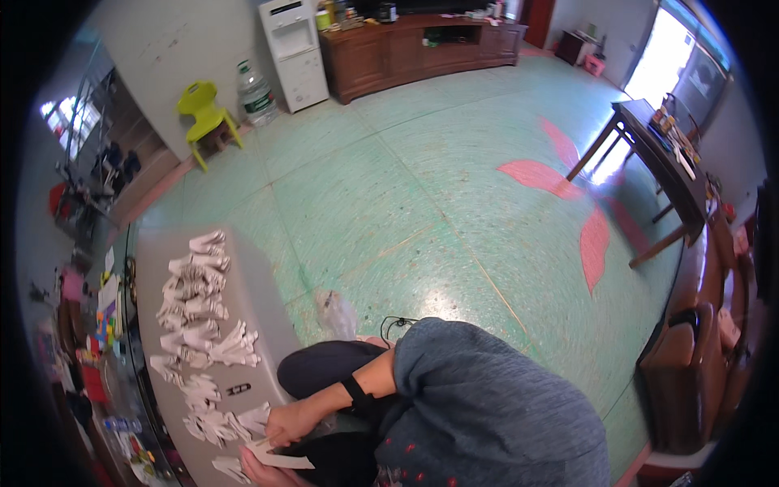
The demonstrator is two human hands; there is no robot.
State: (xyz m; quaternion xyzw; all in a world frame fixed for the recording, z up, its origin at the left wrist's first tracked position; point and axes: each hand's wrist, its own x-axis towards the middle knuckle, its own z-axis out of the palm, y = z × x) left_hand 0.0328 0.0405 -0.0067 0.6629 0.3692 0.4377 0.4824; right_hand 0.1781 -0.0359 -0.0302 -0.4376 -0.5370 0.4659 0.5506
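Both my hands are close together at the near end of a long grey bench (258,316). My left hand (264,472) is closed on a flat white strip (286,461), which juts out to the right over my dark trouser leg. Just above it, my right hand (290,424) is closed, its fingers bent down against a white piece beside the strip; its fingertips are partly hidden. Several crumpled white cloth-like pieces (195,296) lie in a row of small bunches along the bench. A small black tool or clip (238,390) rests among them.
A lime-green chair (206,118), a large water bottle (256,93) and a white water dispenser (294,57) stand at the far wall beside a wooden cabinet (381,57). A clear plastic bag (336,315) lies on the floor. Rightward are a dark table (665,154) and brown sofa (682,390).
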